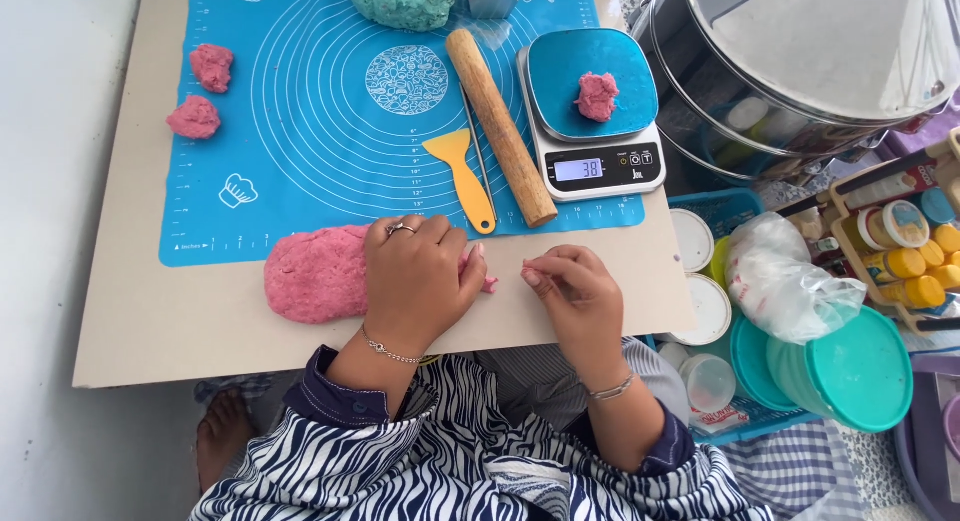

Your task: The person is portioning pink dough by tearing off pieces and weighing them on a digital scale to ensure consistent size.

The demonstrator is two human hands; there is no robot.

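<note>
Left hand: the left hand (418, 276) lies palm down, fingers curled, on the right end of the big pink dough lump (315, 274), pressing and holding it near the front edge of the surface (140, 331).
Right hand: the right hand (575, 291) is closed narrow, thumb and fingertips pinched together; whether a crumb of dough sits in the pinch cannot be told.
Between the hands: a small pink bit (488, 283) pokes out just beside the left fingers.
Dough place: the big lump lies half on the bare surface and half on the front edge of the blue mat (300, 101).
Scale: a digital scale (595, 111) stands at the mat's right edge with a small pink piece (597, 95) on its blue pan.
Portions: two pink balls (203, 91) sit by the mat's left edge.
Tools: a wooden rolling pin (498, 123) and a yellow scraper (463, 176) lie between the mat's rings and the scale.
Back edge: a teal dough mass (402, 1).
Doing it well: I judge it best to steady the lump with the flat hand and pull off small, clean pinches.
</note>
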